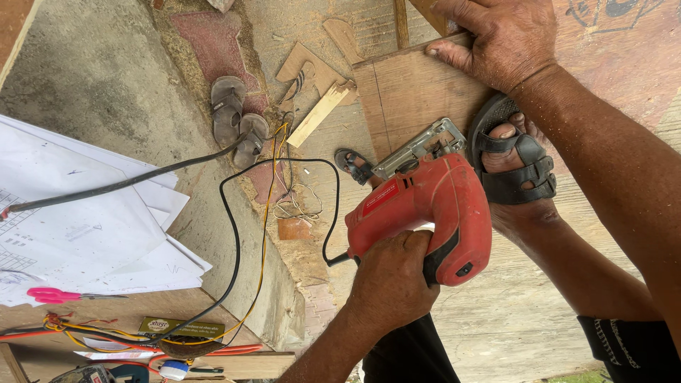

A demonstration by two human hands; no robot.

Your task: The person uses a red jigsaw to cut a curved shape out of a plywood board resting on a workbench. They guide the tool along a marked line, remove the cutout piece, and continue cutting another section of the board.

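Two hands work around the red jigsaw (418, 213) in the head view. The left hand (394, 280) has its grip closed on the jigsaw's handle, wrist bent upward. The right hand (496, 39) presses flat, fingers spread, on the plywood board (415, 92) just beyond the jigsaw's metal shoe. A sandalled foot (514, 170) pins the board beside the jigsaw.
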